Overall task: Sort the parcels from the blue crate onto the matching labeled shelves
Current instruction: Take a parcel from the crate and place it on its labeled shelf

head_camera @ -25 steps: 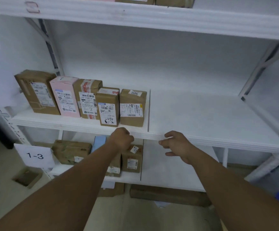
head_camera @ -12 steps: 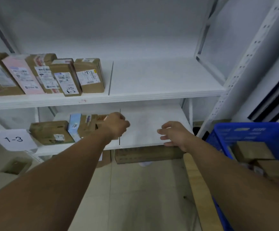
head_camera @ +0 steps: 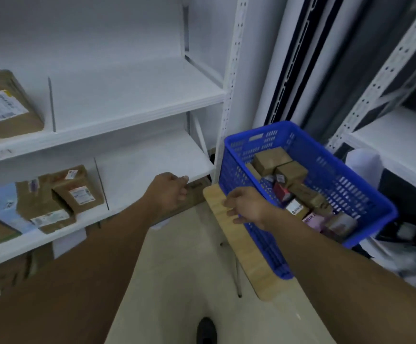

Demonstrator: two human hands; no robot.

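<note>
Two bare forearms stretch forward over a pale floor (head_camera: 177,281), with a dark shoe (head_camera: 206,330) at the bottom edge of the view. The left hand (head_camera: 168,192) is balled into a fist in front of the lower shelf's edge, its fingers tucked in and holding nothing. The right hand (head_camera: 247,207) hangs with its fingers loosely curled and empty, just in front of the near wall of the blue crate (head_camera: 346,189). The crate sits on a light wooden desk (head_camera: 264,286) to the right of the shelves. It holds a jumble of parcels (head_camera: 271,157), with brown ones at the far end and smaller red, white and pink ones nearer. Left of the hands, the lower shelf (head_camera: 152,157) carries a brown box (head_camera: 77,188) leaning beside a light blue packet (head_camera: 8,212). Above it, the upper shelf (head_camera: 132,95) holds a labelled carton (head_camera: 5,105) at the far left.
</note>
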